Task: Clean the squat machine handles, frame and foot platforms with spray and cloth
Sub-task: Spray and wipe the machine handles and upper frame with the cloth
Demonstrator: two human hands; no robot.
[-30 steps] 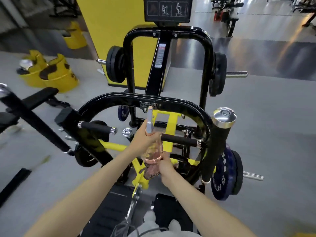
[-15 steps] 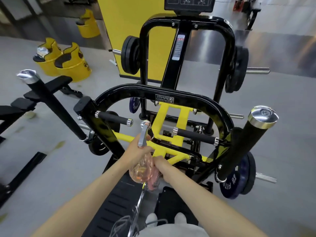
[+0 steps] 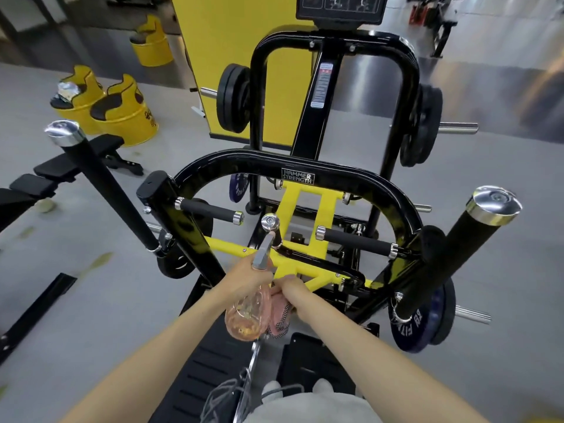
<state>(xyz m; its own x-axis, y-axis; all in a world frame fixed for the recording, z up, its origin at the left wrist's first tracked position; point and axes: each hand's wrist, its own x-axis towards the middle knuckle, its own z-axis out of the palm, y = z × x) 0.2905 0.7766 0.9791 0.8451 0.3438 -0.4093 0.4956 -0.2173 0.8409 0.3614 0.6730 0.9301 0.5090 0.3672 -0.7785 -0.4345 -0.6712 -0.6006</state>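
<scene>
Black ribbed foot platforms (image 3: 201, 377) lie nearest, at the bottom of the head view, with a chrome rail between them. Just above them the left hand (image 3: 244, 279) grips a clear spray bottle (image 3: 247, 315), fingers wrapped round its neck, its grey nozzle pointing up and away. Touching the bottle on its right side, a pink cloth (image 3: 279, 312) hangs from the right hand (image 3: 290, 288), whose fingers are curled tight on it at the yellow crossbar (image 3: 308, 267); whether the cloth touches the bar I cannot tell. Beyond the hands, two padded handles (image 3: 355, 239) with chrome ends point inward from the black curved frame (image 3: 259, 161), which bears a Hammer Strength plate. Long black posts (image 3: 100, 178) with chrome caps slant outward on both sides. A blue-black weight plate (image 3: 424, 319) sits low on the right. Farther off, more plates (image 3: 233, 99) hang on the upright rack before a yellow pillar (image 3: 229, 41). Yellow barrels (image 3: 122, 114) stand on the grey floor far left.
</scene>
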